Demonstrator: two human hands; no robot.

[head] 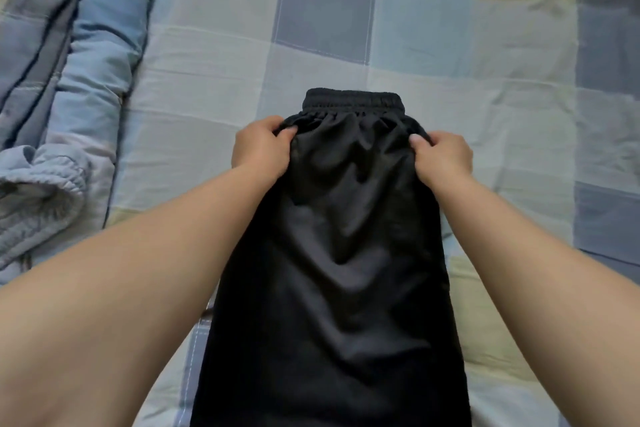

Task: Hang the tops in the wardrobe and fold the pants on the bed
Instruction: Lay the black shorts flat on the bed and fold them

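head view: i see a pair of black pants (349, 253) laid lengthwise on the bed (450, 45), waistband (353, 101) at the far end, legs running toward me and off the bottom edge of the picture.
left grip: my left hand (261, 149) pinches the fabric just below the waistband on the left edge, fingers curled round a small bunch of cloth.
right grip: my right hand (445, 158) pinches the matching spot on the right edge, thumb on top, fingers tucked under.
pants position: lying on the checked sheet, near the middle of the bed, apparently folded leg over leg into one narrow strip, though i can't confirm that.
step, as i judge it: squaring up the top end before the lengthwise fold.
risk one: the cloth looks thin and slippery; if i pull unevenly the two layers could slide apart and the edges go out of line.
risk two: ripples run down from the waistband; folding over them would likely lock creases in.
risk three: lifting by two small pinches may let the middle sag and drag the strip crooked.
nearby: a rolled blue-grey quilt (86, 45) along the left side, and a light blue garment (38, 191) bunched beside it, well apart from the pants.
hidden: the leg ends are cut off below; the fingertips under the fabric don't show; no wardrobe or tops that i can identify; the picture is slightly soft.
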